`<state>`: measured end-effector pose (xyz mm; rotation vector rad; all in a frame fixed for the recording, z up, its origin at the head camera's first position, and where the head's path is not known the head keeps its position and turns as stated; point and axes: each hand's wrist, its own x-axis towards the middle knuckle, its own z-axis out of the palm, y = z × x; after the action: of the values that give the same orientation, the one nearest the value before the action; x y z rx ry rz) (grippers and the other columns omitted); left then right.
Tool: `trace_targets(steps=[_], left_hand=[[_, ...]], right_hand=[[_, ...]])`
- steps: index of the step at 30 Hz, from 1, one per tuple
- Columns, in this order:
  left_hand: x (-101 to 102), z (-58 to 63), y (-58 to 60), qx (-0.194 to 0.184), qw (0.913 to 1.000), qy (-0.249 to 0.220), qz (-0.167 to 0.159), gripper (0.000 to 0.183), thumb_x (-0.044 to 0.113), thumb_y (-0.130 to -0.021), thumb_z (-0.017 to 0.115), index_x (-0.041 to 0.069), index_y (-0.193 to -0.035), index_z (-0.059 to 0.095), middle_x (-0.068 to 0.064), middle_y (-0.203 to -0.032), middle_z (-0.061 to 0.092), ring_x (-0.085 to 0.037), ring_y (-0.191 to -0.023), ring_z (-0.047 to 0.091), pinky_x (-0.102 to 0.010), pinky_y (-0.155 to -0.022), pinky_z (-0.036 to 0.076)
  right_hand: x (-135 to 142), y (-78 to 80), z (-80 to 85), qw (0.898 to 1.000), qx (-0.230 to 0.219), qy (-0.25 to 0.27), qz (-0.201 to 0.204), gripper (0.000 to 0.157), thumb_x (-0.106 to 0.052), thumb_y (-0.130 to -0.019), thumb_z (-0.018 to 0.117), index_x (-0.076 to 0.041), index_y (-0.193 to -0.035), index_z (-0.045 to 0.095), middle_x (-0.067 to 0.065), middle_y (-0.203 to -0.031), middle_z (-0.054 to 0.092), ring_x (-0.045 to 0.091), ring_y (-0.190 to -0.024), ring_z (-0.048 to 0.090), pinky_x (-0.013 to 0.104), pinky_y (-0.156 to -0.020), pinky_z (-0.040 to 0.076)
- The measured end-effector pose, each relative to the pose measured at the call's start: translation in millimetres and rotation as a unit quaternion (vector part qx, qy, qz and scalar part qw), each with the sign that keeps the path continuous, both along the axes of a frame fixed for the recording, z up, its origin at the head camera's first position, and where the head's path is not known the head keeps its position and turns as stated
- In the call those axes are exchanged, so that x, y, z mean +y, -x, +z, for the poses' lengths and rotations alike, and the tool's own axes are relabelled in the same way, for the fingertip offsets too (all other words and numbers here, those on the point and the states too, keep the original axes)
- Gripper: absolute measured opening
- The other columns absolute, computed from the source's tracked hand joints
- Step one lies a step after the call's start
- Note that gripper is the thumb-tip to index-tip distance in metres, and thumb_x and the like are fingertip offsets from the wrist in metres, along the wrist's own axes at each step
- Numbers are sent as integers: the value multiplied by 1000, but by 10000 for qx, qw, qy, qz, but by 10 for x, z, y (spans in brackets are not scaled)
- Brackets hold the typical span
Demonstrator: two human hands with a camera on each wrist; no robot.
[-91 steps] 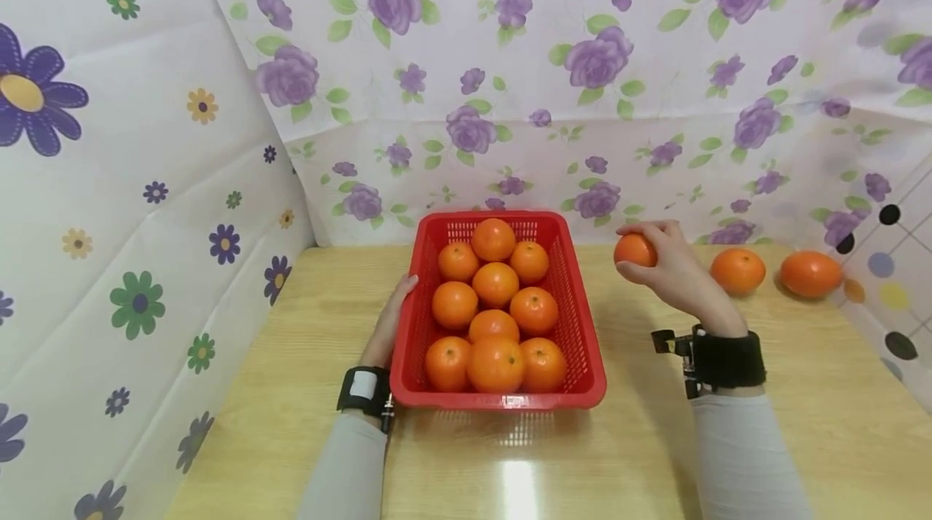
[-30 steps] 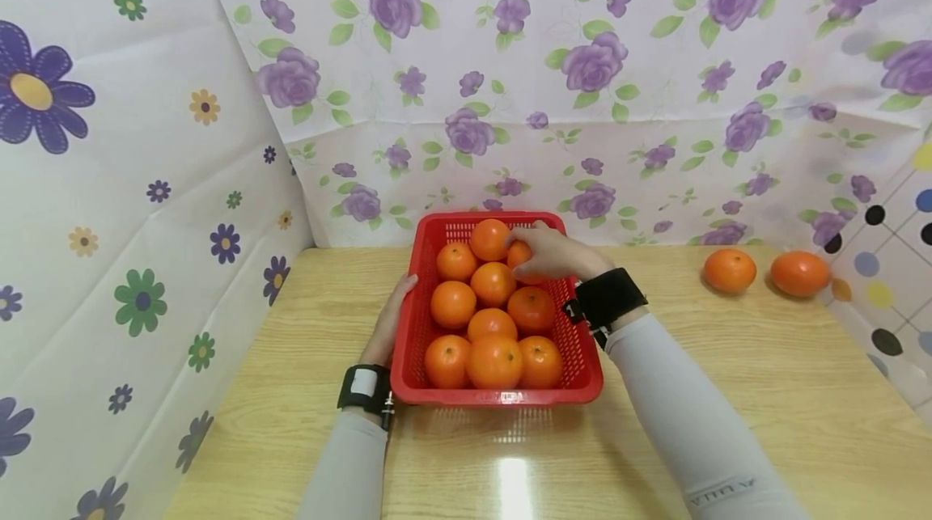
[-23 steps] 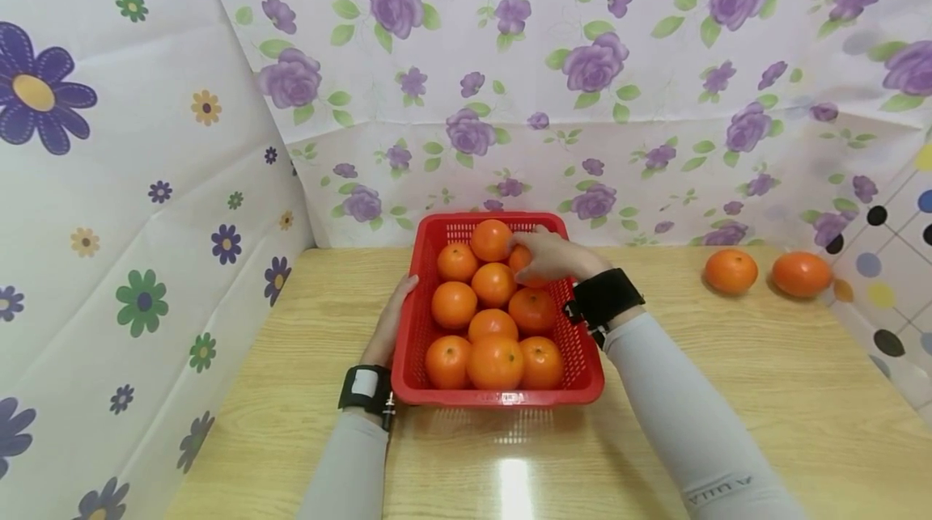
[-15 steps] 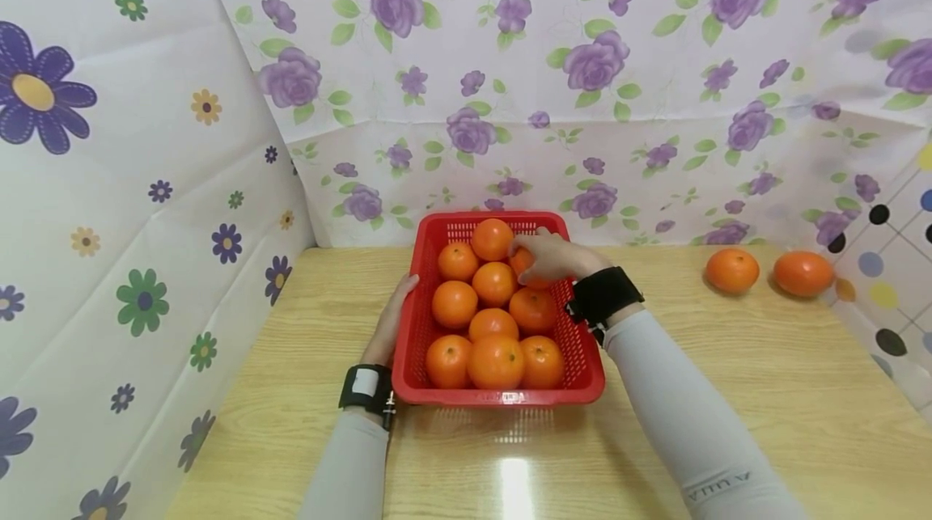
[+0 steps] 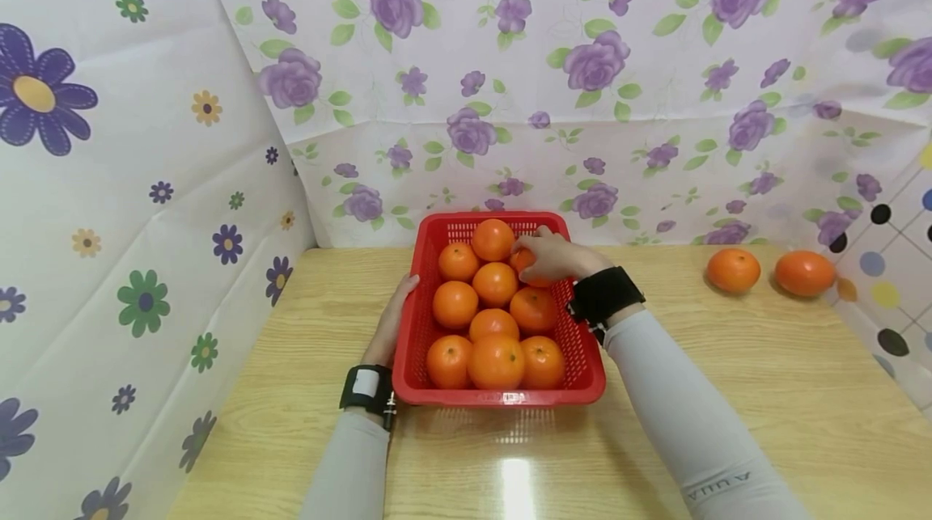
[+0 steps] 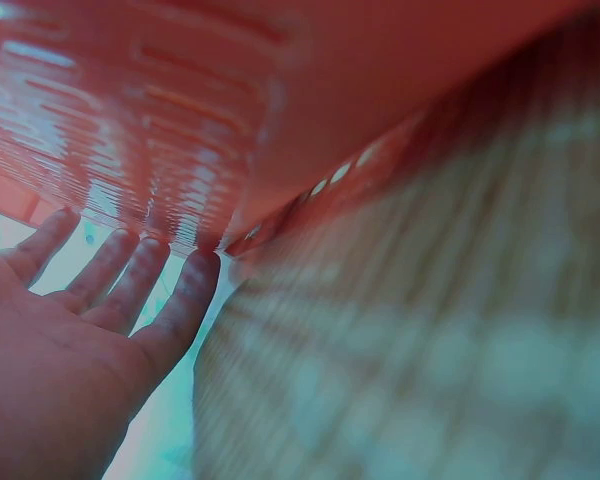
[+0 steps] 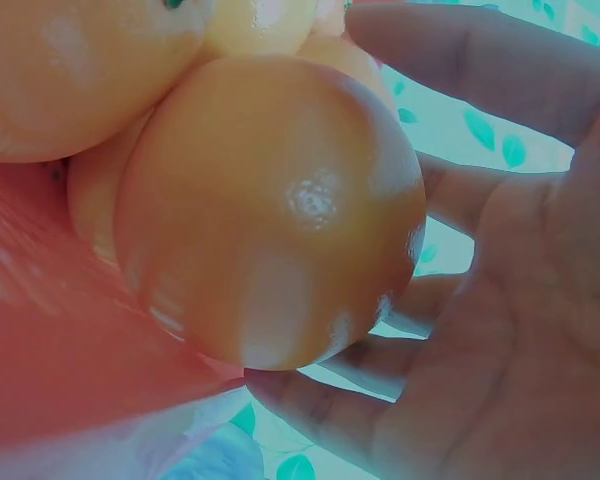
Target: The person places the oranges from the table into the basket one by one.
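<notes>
My right hand (image 5: 551, 253) reaches into the red plastic basket (image 5: 498, 398) at its far right corner. Its fingers curve around an orange (image 5: 523, 260), partly covered by the hand in the head view. The right wrist view shows this orange (image 7: 270, 210) large, with the thumb above and fingers (image 7: 310, 405) around its far side. Several other oranges (image 5: 496, 283) fill the basket. Along the basket's left side lies my left hand (image 5: 388, 324); the left wrist view has its nearly straight fingers (image 6: 185, 300) with tips at the outer wall (image 6: 180, 150).
Two more oranges, one (image 5: 733, 271) and another (image 5: 804, 273), lie on the wooden table (image 5: 699, 334) at the right. A flowered cloth (image 5: 466, 59) hangs right behind the table, with printed sheets on the left and right sides.
Three seconds ago the right hand held an orange in the air right of the basket; it has moved left into the basket. The left hand has stayed at the basket's side.
</notes>
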<state>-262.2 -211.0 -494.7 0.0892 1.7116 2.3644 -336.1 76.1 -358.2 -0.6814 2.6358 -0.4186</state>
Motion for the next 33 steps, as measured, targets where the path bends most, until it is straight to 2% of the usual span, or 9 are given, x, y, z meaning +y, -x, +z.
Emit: trace_targets(steps=[6,10,13,18,21,27,33], left_hand=[[6,-3,14,25,10000,29,28,65,56,-107,43,36,-165,20,-3,-166,30,-26,-148,34,-51,-122,29],[15,91,-37,-2,10000,-6,-56,63,51,-109,40,34,-166,17,-5,-169,26,-27,-149,32,-52,-122,27],[22,170,-75,42,9999,7,-137,64,48,-110,37,30,-167,14,-8,-170,23,-28,-150,29,-52,-123,26],[16,223,-104,2,9998,91,-156,62,47,-111,36,29,-167,15,-10,-170,22,-28,-148,32,-52,-122,29],[8,230,-122,-66,9998,113,-161,61,47,-111,36,30,-167,17,-11,-170,24,-28,-146,35,-52,-121,30],[-2,180,-108,-124,9997,-25,-204,59,48,-111,37,34,-166,19,-8,-169,27,-28,-147,35,-52,-121,30],[6,86,-63,-173,9998,-22,-77,59,51,-110,40,36,-164,22,-5,-168,29,-27,-147,34,-52,-121,29]], right_hand=[[59,-16,27,9994,-29,352,-12,53,-22,-98,63,-10,-148,53,23,-141,39,42,-127,41,58,-109,41],[138,-36,87,9961,263,841,76,50,-19,-98,62,-6,-145,54,26,-140,41,41,-121,47,56,-106,44],[217,-56,142,9913,468,1231,52,48,-17,-100,64,-4,-145,54,31,-146,39,45,-126,48,59,-107,44],[393,-90,188,9799,831,1803,-179,48,-16,-103,63,-4,-148,51,29,-153,35,47,-139,41,65,-113,37],[506,-111,192,9702,1121,2124,-323,44,-15,-104,61,-4,-146,53,26,-150,39,45,-141,39,65,-116,33],[717,-165,202,9534,1550,2534,-539,41,-9,-102,59,-4,-143,54,25,-144,40,44,-134,42,65,-112,35],[906,-236,213,9388,1905,2747,-835,38,-6,-102,58,-4,-140,57,27,-142,41,45,-134,43,66,-112,34]])
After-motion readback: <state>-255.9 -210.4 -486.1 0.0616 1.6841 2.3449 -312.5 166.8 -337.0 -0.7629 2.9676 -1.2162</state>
